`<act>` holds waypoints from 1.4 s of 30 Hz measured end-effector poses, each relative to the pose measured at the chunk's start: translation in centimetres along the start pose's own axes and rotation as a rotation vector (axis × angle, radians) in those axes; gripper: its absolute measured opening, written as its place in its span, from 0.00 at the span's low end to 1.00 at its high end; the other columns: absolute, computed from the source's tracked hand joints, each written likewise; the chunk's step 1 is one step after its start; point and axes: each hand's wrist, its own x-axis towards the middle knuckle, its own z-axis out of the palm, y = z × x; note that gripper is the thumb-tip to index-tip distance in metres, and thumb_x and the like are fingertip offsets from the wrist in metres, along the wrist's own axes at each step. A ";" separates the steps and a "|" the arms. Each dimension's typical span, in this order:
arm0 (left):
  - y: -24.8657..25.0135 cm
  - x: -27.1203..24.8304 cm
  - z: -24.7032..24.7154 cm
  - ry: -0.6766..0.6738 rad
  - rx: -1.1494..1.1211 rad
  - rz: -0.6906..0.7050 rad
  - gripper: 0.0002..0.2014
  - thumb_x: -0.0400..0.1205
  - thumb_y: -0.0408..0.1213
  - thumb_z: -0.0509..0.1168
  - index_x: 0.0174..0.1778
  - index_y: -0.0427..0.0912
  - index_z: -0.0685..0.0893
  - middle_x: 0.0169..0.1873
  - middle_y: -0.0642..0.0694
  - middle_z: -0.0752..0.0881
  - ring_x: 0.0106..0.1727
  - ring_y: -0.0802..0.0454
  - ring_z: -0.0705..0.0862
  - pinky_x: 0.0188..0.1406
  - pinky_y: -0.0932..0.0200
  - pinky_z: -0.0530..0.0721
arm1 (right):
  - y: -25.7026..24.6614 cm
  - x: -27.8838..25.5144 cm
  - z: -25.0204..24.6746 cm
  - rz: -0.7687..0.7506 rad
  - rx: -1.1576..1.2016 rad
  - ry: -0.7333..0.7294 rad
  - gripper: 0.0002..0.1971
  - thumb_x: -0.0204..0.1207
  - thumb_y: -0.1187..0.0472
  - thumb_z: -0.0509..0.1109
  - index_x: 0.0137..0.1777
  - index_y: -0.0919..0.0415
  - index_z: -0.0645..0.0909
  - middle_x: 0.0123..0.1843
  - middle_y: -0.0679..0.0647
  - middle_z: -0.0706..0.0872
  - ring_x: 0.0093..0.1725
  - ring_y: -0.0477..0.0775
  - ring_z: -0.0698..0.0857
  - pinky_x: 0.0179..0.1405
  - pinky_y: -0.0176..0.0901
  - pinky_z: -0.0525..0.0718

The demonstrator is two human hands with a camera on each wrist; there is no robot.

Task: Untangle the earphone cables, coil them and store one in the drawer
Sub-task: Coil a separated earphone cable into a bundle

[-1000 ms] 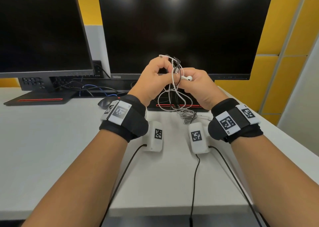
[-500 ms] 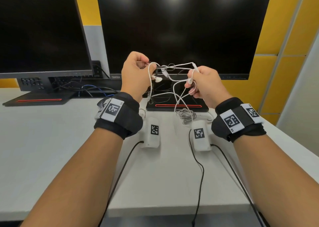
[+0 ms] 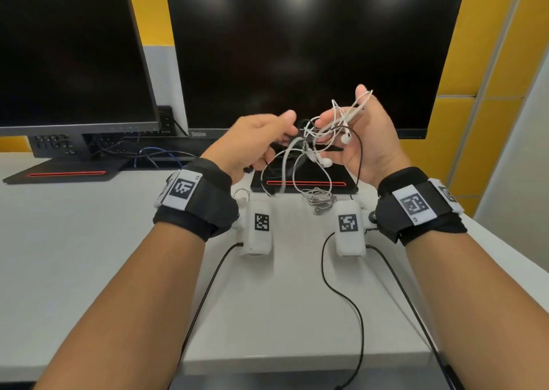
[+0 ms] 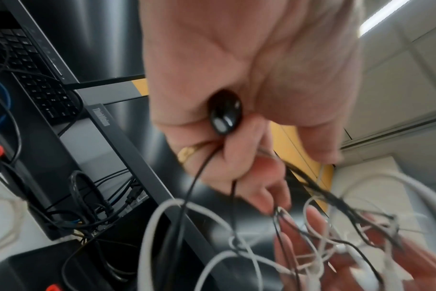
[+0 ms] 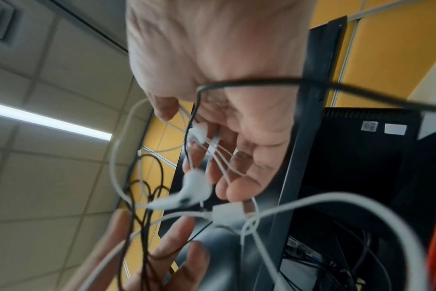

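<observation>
A tangle of white and black earphone cables [image 3: 312, 140] hangs between my two hands above the desk. My left hand [image 3: 258, 143] curls round a black earbud [image 4: 225, 117] and its thin black cable [image 4: 192, 189]. My right hand [image 3: 371, 140] is raised with its palm turned left, thumb up and fingers loosely spread. White cables [image 5: 222, 155] drape over them. White earbuds [image 3: 345, 139] dangle below its fingers, one seen close in the right wrist view [image 5: 196, 187]. A black cable loop [image 3: 361, 152] hangs in front of that palm. No drawer is in view.
A grey earphone bundle [image 3: 319, 201] lies on the white desk [image 3: 89, 256] by the monitor base [image 3: 303, 183]. Two black monitors [image 3: 297, 48] [image 3: 68, 48] stand behind. Two white tagged boxes [image 3: 258, 226] [image 3: 350, 229] with black leads lie near my wrists.
The hands pulled the cables apart, then came nearer again. My right hand rose and turned its palm left with fingers spread. My left hand dropped lower.
</observation>
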 end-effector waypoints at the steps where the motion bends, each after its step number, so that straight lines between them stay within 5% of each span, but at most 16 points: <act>1: 0.1 -0.2 0.2 -0.098 0.032 -0.036 0.20 0.85 0.56 0.58 0.54 0.46 0.87 0.46 0.47 0.86 0.28 0.59 0.74 0.23 0.65 0.71 | 0.0 0.0 0.1 0.002 -0.012 -0.017 0.30 0.85 0.37 0.49 0.46 0.59 0.85 0.48 0.56 0.88 0.49 0.56 0.87 0.47 0.54 0.83; 5: -0.1 -0.3 0.5 -0.302 0.105 -0.108 0.21 0.80 0.62 0.58 0.57 0.53 0.85 0.53 0.47 0.87 0.47 0.54 0.85 0.45 0.58 0.83 | -0.1 -0.4 0.7 0.001 -0.199 -0.072 0.30 0.72 0.37 0.63 0.69 0.53 0.77 0.61 0.55 0.82 0.51 0.54 0.86 0.39 0.50 0.87; 9: -0.5 -0.3 0.5 -0.349 0.172 -0.088 0.28 0.67 0.68 0.64 0.57 0.55 0.83 0.58 0.54 0.86 0.60 0.53 0.85 0.60 0.47 0.80 | 0.1 -0.7 0.8 -0.005 -0.314 -0.176 0.32 0.73 0.46 0.72 0.76 0.50 0.68 0.64 0.52 0.79 0.54 0.53 0.87 0.36 0.47 0.88; 13: -0.5 -0.4 1.1 -0.365 0.263 -0.032 0.29 0.70 0.64 0.66 0.66 0.55 0.80 0.57 0.55 0.85 0.57 0.59 0.81 0.57 0.55 0.76 | 0.4 -0.6 0.5 0.011 -0.385 -0.224 0.31 0.72 0.56 0.76 0.74 0.47 0.69 0.70 0.52 0.74 0.65 0.56 0.82 0.43 0.54 0.90; 17: -0.9 -0.1 0.8 -0.349 0.294 0.031 0.10 0.81 0.47 0.69 0.43 0.43 0.84 0.42 0.49 0.86 0.45 0.57 0.83 0.59 0.49 0.80 | 0.5 -0.3 0.3 -0.026 -0.362 -0.125 0.16 0.78 0.65 0.72 0.64 0.53 0.78 0.62 0.54 0.81 0.57 0.56 0.87 0.43 0.53 0.91; 20: -0.6 -0.1 0.6 -0.221 0.070 0.050 0.11 0.85 0.42 0.63 0.39 0.43 0.79 0.33 0.53 0.85 0.35 0.61 0.85 0.48 0.56 0.83 | 0.5 -0.2 0.3 -0.035 -0.386 0.076 0.04 0.80 0.65 0.68 0.50 0.57 0.82 0.45 0.55 0.86 0.37 0.51 0.89 0.31 0.44 0.86; 22: -0.4 0.1 0.4 -0.117 -0.073 0.079 0.13 0.87 0.42 0.59 0.36 0.44 0.76 0.29 0.53 0.82 0.31 0.61 0.84 0.41 0.62 0.84 | 0.5 0.0 0.0 -0.026 -0.435 0.197 0.05 0.81 0.66 0.66 0.45 0.58 0.81 0.38 0.55 0.84 0.26 0.48 0.84 0.24 0.38 0.80; 26: -0.6 0.7 0.1 0.132 -0.177 0.086 0.16 0.88 0.44 0.58 0.33 0.46 0.72 0.23 0.54 0.74 0.25 0.61 0.74 0.34 0.63 0.77 | -0.1 0.4 -0.1 0.128 -0.407 0.318 0.08 0.77 0.70 0.64 0.49 0.58 0.82 0.41 0.56 0.83 0.24 0.49 0.79 0.22 0.36 0.77; 31: -1.2 1.4 -0.6 0.381 -0.197 0.062 0.15 0.88 0.44 0.55 0.36 0.46 0.71 0.27 0.51 0.73 0.23 0.59 0.68 0.21 0.66 0.69 | -0.3 -0.5 -0.8 0.100 -0.384 0.190 0.09 0.75 0.62 0.66 0.46 0.65 0.86 0.42 0.57 0.88 0.27 0.52 0.83 0.23 0.36 0.75; 35: -1.2 1.5 -0.2 0.312 -0.168 0.108 0.12 0.89 0.46 0.54 0.43 0.45 0.76 0.34 0.51 0.82 0.32 0.58 0.81 0.33 0.64 0.82 | -0.3 -0.4 -0.6 0.024 -0.418 0.201 0.09 0.79 0.59 0.66 0.42 0.61 0.86 0.45 0.55 0.89 0.33 0.52 0.88 0.26 0.38 0.76; 38: -1.0 1.3 0.3 0.239 -0.200 0.175 0.13 0.89 0.45 0.55 0.41 0.46 0.76 0.38 0.50 0.82 0.41 0.57 0.84 0.47 0.59 0.87 | -0.2 -0.7 -0.5 0.032 -0.548 0.049 0.08 0.80 0.56 0.71 0.47 0.60 0.88 0.49 0.52 0.91 0.38 0.50 0.91 0.23 0.37 0.80; 42: -1.0 1.0 0.3 0.209 -0.276 0.232 0.12 0.88 0.42 0.57 0.39 0.45 0.76 0.37 0.51 0.81 0.41 0.56 0.84 0.46 0.59 0.87 | 0.2 -0.8 -0.2 0.016 -0.894 -0.017 0.05 0.76 0.55 0.76 0.46 0.56 0.90 0.46 0.50 0.89 0.43 0.47 0.90 0.24 0.34 0.81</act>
